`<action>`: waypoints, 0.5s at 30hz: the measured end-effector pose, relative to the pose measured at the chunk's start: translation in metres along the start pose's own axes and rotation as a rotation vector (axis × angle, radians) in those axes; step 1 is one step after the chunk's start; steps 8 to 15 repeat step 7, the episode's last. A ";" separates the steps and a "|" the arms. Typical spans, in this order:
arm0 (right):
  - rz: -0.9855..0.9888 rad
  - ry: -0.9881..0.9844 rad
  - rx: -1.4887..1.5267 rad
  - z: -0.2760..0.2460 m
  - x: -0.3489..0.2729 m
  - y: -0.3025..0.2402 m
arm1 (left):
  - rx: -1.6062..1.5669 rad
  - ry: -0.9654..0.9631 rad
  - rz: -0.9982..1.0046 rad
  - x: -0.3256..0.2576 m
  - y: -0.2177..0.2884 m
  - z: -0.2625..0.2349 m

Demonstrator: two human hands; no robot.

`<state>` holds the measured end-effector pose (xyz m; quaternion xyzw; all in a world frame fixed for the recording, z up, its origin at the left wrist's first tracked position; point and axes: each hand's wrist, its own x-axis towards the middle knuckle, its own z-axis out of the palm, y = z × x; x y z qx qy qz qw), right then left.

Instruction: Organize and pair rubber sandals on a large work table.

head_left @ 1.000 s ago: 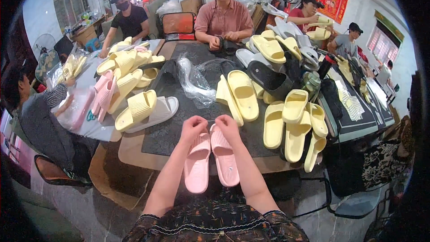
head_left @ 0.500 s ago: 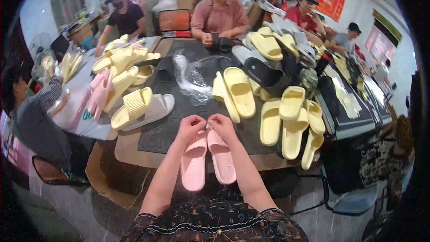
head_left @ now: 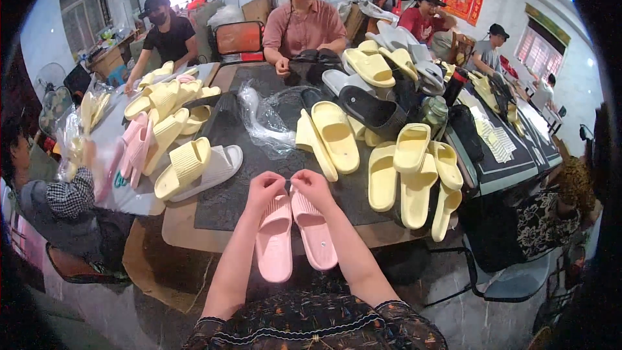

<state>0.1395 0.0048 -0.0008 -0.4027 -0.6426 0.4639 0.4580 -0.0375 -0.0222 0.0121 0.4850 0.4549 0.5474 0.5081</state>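
Note:
A pair of pink slippers [head_left: 275, 246] lies side by side at the table's near edge, heels toward me and overhanging it. My left hand [head_left: 264, 193] is closed in a pinch over the toe end of the left slipper. Close beside it, my right hand [head_left: 311, 189] pinches over the toe of the right one. The fingertips of both hands nearly meet around a small dark thing, too small to name. Ahead of my right hand stand two yellow slippers [head_left: 339, 139], one tipped on its side.
More yellow slippers [head_left: 382, 178] lie to the right and a yellow pile [head_left: 172, 100] to the left. A clear plastic bag [head_left: 265, 120] lies mid-table. A white slipper [head_left: 217, 172] sits left of my hands. Across the table, a person [head_left: 304, 19] sits by black slippers [head_left: 317, 56].
My view has shifted slightly, while both hands keep their pinch above the pink slippers. Across the table, the person's hand on the left has come away from the black slippers.

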 end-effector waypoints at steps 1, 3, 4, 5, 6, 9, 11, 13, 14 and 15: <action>0.001 0.006 -0.003 -0.001 0.000 0.003 | 0.089 -0.072 0.009 0.000 0.001 0.003; -0.019 0.120 0.019 -0.001 0.002 0.010 | 0.149 -0.087 0.074 0.002 -0.003 0.006; -0.005 0.192 0.045 -0.001 0.003 0.002 | 0.096 -0.017 0.073 0.001 0.001 0.004; -0.006 0.191 0.046 -0.001 0.003 0.003 | 0.044 0.054 0.073 0.000 0.004 0.003; -0.010 0.175 0.036 0.000 0.005 0.007 | -0.033 0.083 0.014 -0.002 0.007 0.003; -0.015 0.162 0.022 0.001 0.005 0.012 | -0.035 0.081 0.015 -0.002 0.007 0.004; -0.015 0.162 0.022 0.001 0.005 0.012 | -0.035 0.081 0.015 -0.002 0.007 0.004; -0.015 0.162 0.022 0.001 0.005 0.012 | -0.035 0.081 0.015 -0.002 0.007 0.004; -0.015 0.162 0.022 0.001 0.005 0.012 | -0.035 0.081 0.015 -0.002 0.007 0.004; -0.015 0.162 0.022 0.001 0.005 0.012 | -0.035 0.081 0.015 -0.002 0.007 0.004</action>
